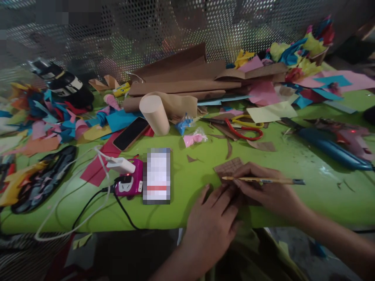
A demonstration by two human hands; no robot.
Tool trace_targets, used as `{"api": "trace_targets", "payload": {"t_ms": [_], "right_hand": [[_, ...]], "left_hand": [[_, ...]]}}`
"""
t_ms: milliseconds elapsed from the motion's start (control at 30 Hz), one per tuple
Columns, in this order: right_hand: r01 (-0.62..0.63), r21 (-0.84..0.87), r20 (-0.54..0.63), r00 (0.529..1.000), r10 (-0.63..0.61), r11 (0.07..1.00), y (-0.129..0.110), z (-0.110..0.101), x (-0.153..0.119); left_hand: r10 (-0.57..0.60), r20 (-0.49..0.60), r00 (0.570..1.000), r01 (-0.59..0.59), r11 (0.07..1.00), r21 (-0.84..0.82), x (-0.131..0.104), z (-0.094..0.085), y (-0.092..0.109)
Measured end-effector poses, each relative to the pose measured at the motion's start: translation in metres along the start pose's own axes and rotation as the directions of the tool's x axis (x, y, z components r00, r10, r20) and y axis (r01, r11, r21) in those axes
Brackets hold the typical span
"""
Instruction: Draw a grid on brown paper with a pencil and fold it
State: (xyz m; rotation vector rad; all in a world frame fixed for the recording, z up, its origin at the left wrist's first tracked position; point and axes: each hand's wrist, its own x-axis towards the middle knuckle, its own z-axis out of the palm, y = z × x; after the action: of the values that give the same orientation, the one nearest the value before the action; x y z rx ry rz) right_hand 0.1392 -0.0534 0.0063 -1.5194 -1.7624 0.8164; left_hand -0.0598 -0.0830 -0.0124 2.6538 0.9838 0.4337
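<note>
Between the fingers of my right hand [259, 185] is a slim wooden pencil [275, 181], held nearly level. Its tip points left over a small brown cardboard piece [227, 167] marked with a grid of lines. My left hand [213, 214] lies on the near part of that cardboard with its fingers stretched out, covering some of it. Scissors with red and yellow handles [249, 134] lie beyond my right hand, among brown scraps [262, 146]. To the right rests a glue gun [348, 134] with a small red light, close to a blue tool [331, 146].
A cardboard tube [155, 115] stands on the green table [181, 214]. Left of my hands are a blurred-out lit phone [156, 175], a magenta power adapter [133, 183] with cables, and a dark phone [131, 133]. Brown sheets [181, 84] and coloured paper line the back.
</note>
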Motion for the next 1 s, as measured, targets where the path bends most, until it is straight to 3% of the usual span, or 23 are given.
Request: {"api": "trace_targets", "payload": {"t_ms": [400,800,900,1000], "right_hand": [[-0.059,-0.093,-0.225,0.974,0.037,0.994,0.018,-0.022,-0.004],[-0.027,-0.059,-0.317,0.948,0.007,0.998,0.029,-0.031,-0.006],[-0.005,-0.018,-0.313,0.95,-0.001,1.0,0.021,-0.027,-0.009],[-0.02,0.073,-0.192,0.981,0.034,0.997,0.011,-0.019,-0.013]], "left_hand": [[-0.003,-0.012,1.0,0.003,1.0,0.012,0.0,0.0,0.0],[0.003,-0.054,0.999,-0.001,1.0,0.029,-0.001,0.002,-0.001],[-0.005,-0.046,0.999,0.006,1.0,0.019,-0.001,0.002,0.0],[-0.001,-0.057,0.998,0.002,1.0,0.016,-0.001,0.003,0.001]]}}
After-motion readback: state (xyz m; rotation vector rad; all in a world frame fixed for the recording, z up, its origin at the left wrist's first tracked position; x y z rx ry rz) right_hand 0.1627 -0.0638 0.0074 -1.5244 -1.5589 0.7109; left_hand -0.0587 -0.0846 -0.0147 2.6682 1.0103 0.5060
